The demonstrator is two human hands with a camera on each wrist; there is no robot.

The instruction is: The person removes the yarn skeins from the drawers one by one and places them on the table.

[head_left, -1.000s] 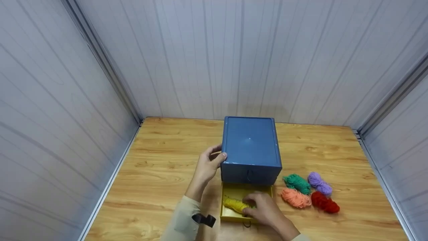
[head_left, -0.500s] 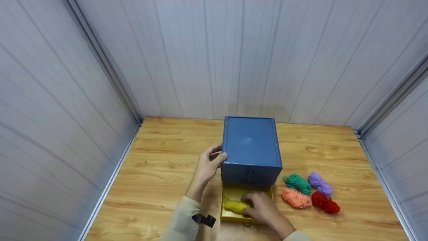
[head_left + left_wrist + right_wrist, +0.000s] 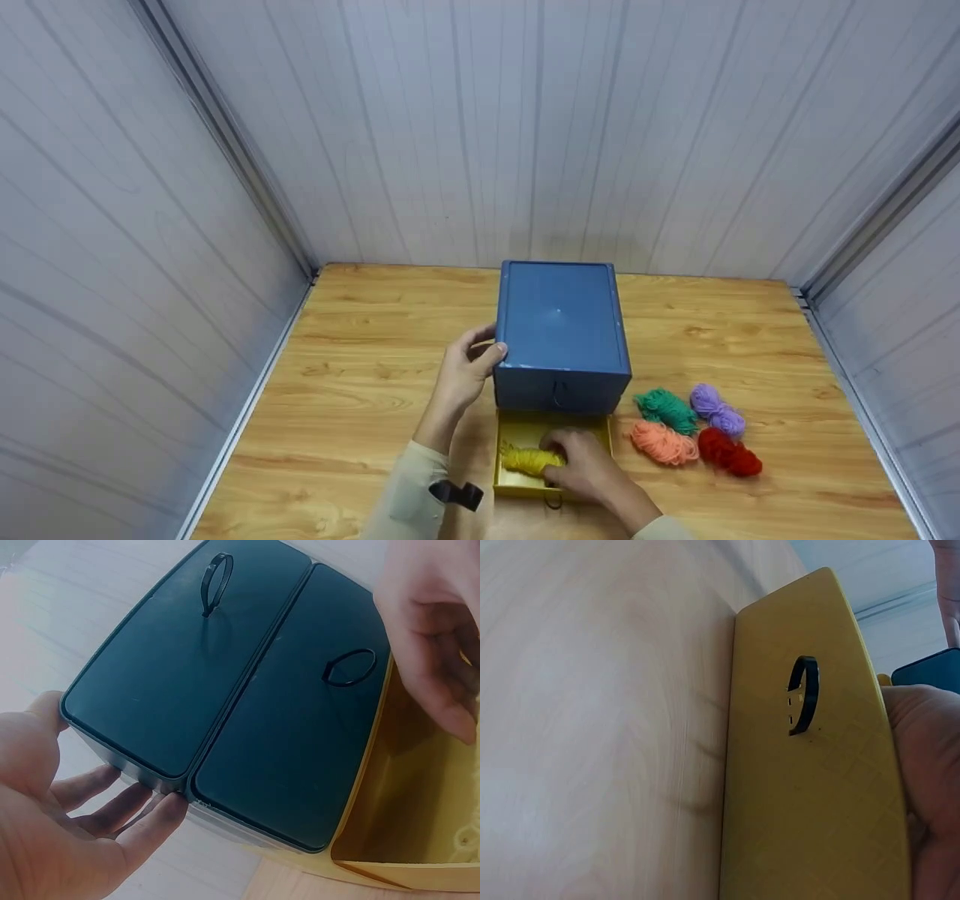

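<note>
Inside the pulled-out yellow drawer (image 3: 521,491) lies a hank of yellow yarn (image 3: 525,460). My right hand (image 3: 589,465) reaches over the drawer's front right corner and holds the right end of that yarn with curled fingers, which hide part of it. My left hand (image 3: 463,371) grips the left side of the blue drawer box (image 3: 562,315). Its thumb lies over the top edge, and its fingertips (image 3: 169,814) are against the side wall. In the left wrist view two dark drawer fronts with black loop handles (image 3: 216,585) stay closed above the yellow drawer.
Right of the drawer, several yarn hanks lie together on the wooden table (image 3: 360,360): green (image 3: 666,410), purple (image 3: 718,412), peach (image 3: 664,443) and red (image 3: 729,452). A black loop handle (image 3: 807,696) projects from the drawer front. Pale panel walls (image 3: 480,135) surround the table.
The yellow yarn has turned from a slant to nearly level in the drawer. My right hand has shifted slightly left with it. The left hand keeps its place on the box.
</note>
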